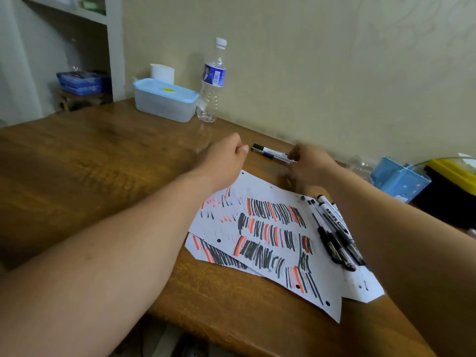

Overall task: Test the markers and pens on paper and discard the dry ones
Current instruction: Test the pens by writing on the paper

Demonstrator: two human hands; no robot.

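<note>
White sheets of paper (273, 253) covered in black and red test strokes lie on the wooden table (103, 155). Several black-capped pens and markers (334, 233) rest in a pile on the paper's right side. Beyond the paper, two markers (270, 151) lie near the wall. My right hand (309, 163) is blurred and its fingers pinch the near end of those markers. My left hand (224, 155) hovers just left of them, fingers curled with nothing visible in it.
A clear lidded plastic box (164, 100) and a water bottle (212, 81) stand at the back by the wall. A light blue box (399, 179) and a yellow-and-black object (450, 181) sit at the right. Shelves with blue trays (79, 82) are at the far left.
</note>
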